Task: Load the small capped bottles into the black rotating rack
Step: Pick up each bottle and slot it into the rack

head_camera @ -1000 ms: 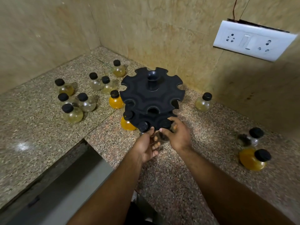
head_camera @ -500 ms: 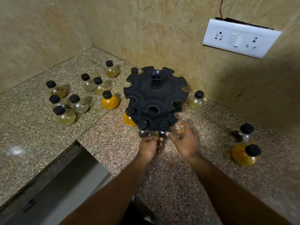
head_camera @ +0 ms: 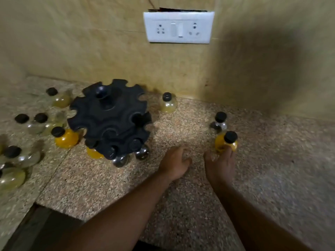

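The right hand (head_camera: pixel 220 165) grips an orange bottle (head_camera: pixel 222 143) on the counter (head_camera: pixel 181 127), well apart from the black rack (head_camera: pixel 108 115). The left hand (head_camera: pixel 174 163) is loose and holds nothing.

Single head view, looking down, close over countertop (head_camera: pixel 181 127).

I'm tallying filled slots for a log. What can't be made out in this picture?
1. Head view: the lower tier of the black rack sits mostly under its upper tier, so the loaded count is hidden.
2. Head view: motion blur hides whether the right hand grips or only touches the orange bottle.
3. Head view: the pale bottles at the left are cut off by the frame edge and blurred.
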`<state>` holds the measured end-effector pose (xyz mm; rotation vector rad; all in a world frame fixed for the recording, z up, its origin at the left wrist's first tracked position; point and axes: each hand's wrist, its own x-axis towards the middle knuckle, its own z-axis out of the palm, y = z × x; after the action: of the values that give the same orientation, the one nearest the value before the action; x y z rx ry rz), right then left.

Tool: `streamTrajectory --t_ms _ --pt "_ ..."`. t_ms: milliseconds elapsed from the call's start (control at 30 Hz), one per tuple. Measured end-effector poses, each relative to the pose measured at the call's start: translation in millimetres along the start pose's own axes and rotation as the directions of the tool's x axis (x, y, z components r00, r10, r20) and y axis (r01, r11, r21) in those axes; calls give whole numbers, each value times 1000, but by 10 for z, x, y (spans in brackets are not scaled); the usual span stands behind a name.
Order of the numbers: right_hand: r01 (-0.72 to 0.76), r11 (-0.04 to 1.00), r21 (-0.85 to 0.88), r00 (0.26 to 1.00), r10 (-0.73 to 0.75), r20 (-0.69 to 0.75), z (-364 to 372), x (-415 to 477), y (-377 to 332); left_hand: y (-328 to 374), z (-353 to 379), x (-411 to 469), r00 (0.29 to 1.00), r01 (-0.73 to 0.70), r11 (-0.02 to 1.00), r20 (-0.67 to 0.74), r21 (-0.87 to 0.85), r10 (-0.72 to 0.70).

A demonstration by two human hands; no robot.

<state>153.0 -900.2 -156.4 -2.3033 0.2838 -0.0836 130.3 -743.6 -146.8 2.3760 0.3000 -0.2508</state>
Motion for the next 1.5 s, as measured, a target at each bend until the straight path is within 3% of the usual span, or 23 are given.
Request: streamTrajectory --t_ms 200,333,433,633,733,800,867,933,1033,1167,1267,1333,1500 --pt "-72 989 131 982 93 -162 -215 344 127 278 306 306 976 -137 951 205 276 81" --pt "-69 987 143 991 84 -104 -246 501 188 289 408 432 959 -215 885 260 413 112" --pt "-64 988 138 995 74 -69 -233 580 230 257 480 533 941 -219 839 334 498 47" --pt "-25 991 128 999 30 -40 -248 626 186 266 465 615 934 -206 830 357 518 9" --pt "-9 993 117 999 13 -35 -255 604 134 218 492 612 964 -171 904 256 393 71" --pt "26 993 115 999 -23 -28 -237 573 83 210 474 581 996 -87 990 17 106 86" --pt "68 990 121 998 -69 -3 -189 521 -2 272 365 506 977 30 983 -203 -180 -67" --pt "118 987 109 992 -123 38 -112 447 -119 267 225 459 919 130 876 -275 -464 -282" --pt "190 978 92 972 -200 123 36 315 -328 146 -25 371 803 135 548 -233 -826 -548" --pt "279 954 114 922 -299 247 244 144 -556 -68 -266 187 687 54 298 -181 -953 -704" --pt "301 938 174 878 -344 333 384 33 -682 -200 -308 114 630 -44 51 -67 -998 -774" --pt "346 918 193 834 -395 385 487 -83 -777 -434 -244 80 611 -84 -25 -32 -996 -791" --pt "419 888 189 740 -454 496 647 -303 -964 -500 -451 -255 591 -140 -70 -27 -988 -806"
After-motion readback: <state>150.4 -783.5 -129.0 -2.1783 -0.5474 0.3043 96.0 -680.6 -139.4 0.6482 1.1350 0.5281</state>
